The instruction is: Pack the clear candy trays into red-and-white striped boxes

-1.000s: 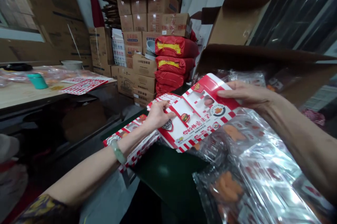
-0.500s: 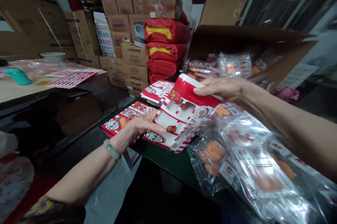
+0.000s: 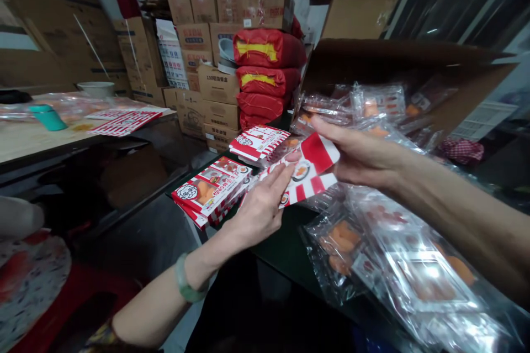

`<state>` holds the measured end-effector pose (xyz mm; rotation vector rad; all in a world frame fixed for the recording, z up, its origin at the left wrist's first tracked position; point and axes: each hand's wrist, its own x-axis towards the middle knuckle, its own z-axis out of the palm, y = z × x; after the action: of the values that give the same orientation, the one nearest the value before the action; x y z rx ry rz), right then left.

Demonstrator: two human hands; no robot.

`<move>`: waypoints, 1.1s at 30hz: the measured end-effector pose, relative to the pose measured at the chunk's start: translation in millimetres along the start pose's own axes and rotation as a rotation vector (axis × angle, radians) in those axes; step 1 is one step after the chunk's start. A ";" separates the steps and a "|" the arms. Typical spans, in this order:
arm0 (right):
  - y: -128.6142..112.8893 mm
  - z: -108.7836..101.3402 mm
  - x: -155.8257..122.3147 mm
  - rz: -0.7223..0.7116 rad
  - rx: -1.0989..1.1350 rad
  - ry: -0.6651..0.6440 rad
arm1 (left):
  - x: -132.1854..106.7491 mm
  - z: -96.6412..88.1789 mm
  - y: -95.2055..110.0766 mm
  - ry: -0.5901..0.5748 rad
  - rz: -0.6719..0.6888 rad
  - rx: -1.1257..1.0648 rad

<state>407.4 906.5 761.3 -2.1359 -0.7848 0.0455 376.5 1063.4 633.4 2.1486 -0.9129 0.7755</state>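
Observation:
Both my hands hold a red-and-white printed card (image 3: pixel 311 172) above the dark green table (image 3: pixel 278 248). My left hand (image 3: pixel 261 208) presses its fingers against the card's lower left side. My right hand (image 3: pixel 359 155) grips the card's upper right end, fingers closed round it. The card looks folded narrower, tilted up to the right. Just left of my left hand lies a stack of filled red-and-white packs (image 3: pixel 211 188). Behind it sits a second small stack of flat cards (image 3: pixel 257 142). Clear plastic bags with orange toy pieces (image 3: pixel 397 264) lie under my right forearm.
An open cardboard box (image 3: pixel 397 66) with more bagged pieces stands behind my right hand. Red sacks (image 3: pixel 267 74) and stacked cartons (image 3: pixel 215 27) fill the back. A wooden table (image 3: pixel 28 140) at left carries a teal cup (image 3: pixel 48 117), a bowl and more cards. A red stool (image 3: pixel 74 309) stands lower left.
The card was spread flat between my hands; now it is turned and folded narrower. My left hand moved from its lower left edge to up against its side. The view tilted down slightly.

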 end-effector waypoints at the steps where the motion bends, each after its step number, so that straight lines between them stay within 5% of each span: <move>1: -3.9 -3.1 -6.7 -0.025 -0.064 -0.070 | 4.6 -10.3 -0.1 -0.003 0.013 -0.087; 4: -7.3 -14.6 -21.2 -0.114 -0.282 -0.160 | 17.7 -38.6 3.4 -0.076 -0.095 -0.364; 7: -0.1 -21.1 -22.1 -0.169 -0.410 -0.145 | 23.2 -45.6 3.9 -0.198 -0.277 -0.613; 9: 5.2 -20.5 -17.5 -0.136 -0.352 -0.218 | 21.3 -35.9 1.2 -0.123 -0.340 -0.623; 13: 7.2 -11.5 -8.7 -0.057 -0.090 -0.395 | 9.7 -5.0 -2.8 0.267 -0.390 -0.279; 19: 11.9 2.5 5.4 -0.135 -0.002 -0.494 | 5.6 7.7 -5.6 0.262 -0.475 -0.355; 27: 21.6 18.8 33.8 -0.271 -0.209 -0.168 | 14.4 22.0 -22.1 0.257 -0.581 -0.921; 30: 23.9 21.6 25.1 -0.301 -0.258 0.176 | 19.1 23.8 -37.0 0.363 -0.595 -1.026; 33: 38.0 33.7 -8.0 -0.140 -0.147 0.523 | 21.9 17.1 -52.9 0.553 -0.599 -1.062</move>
<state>410.7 908.6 710.1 -2.0825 -0.6322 -0.6355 434.6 1070.3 620.8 1.0614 -0.2253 0.3785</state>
